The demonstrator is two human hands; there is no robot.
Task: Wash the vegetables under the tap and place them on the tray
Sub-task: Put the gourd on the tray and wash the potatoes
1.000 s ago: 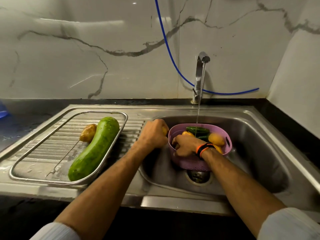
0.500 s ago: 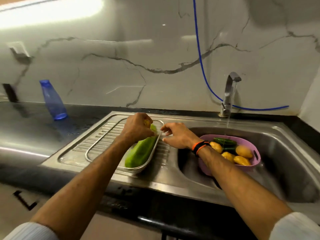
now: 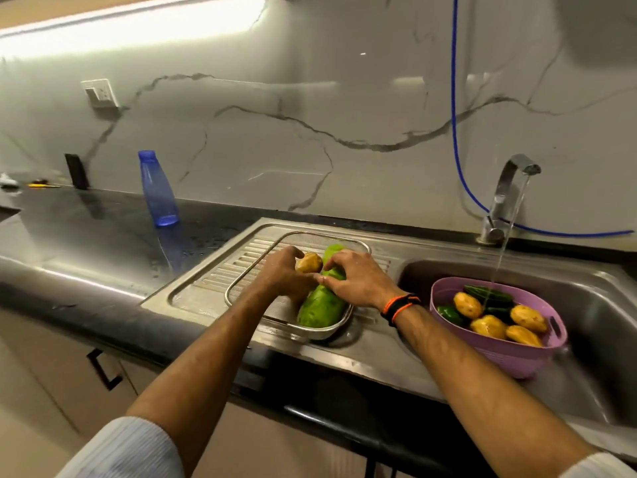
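Observation:
A steel mesh tray (image 3: 241, 281) sits on the sink's drainboard. In it lie a large green gourd (image 3: 322, 307) and a brown potato (image 3: 309, 262). My left hand (image 3: 284, 276) is over the tray, its fingers curled against the potato. My right hand (image 3: 358, 279), with an orange and black wristband, rests its bent fingertips on top of the gourd, touching my left hand. A purple basket (image 3: 499, 353) stands in the sink basin, holding several potatoes (image 3: 489, 326) and dark green vegetables (image 3: 487, 294). Water runs from the tap (image 3: 506, 188) into the basket.
A blue plastic bottle (image 3: 158, 189) stands on the black counter left of the drainboard. A blue hose (image 3: 456, 132) hangs down the marble wall behind the tap. The steel sink's rim (image 3: 386, 360) runs along the counter's front edge.
My left hand carried a potato from the sink to the tray. My right hand left the purple basket and came onto the gourd. The view swung left.

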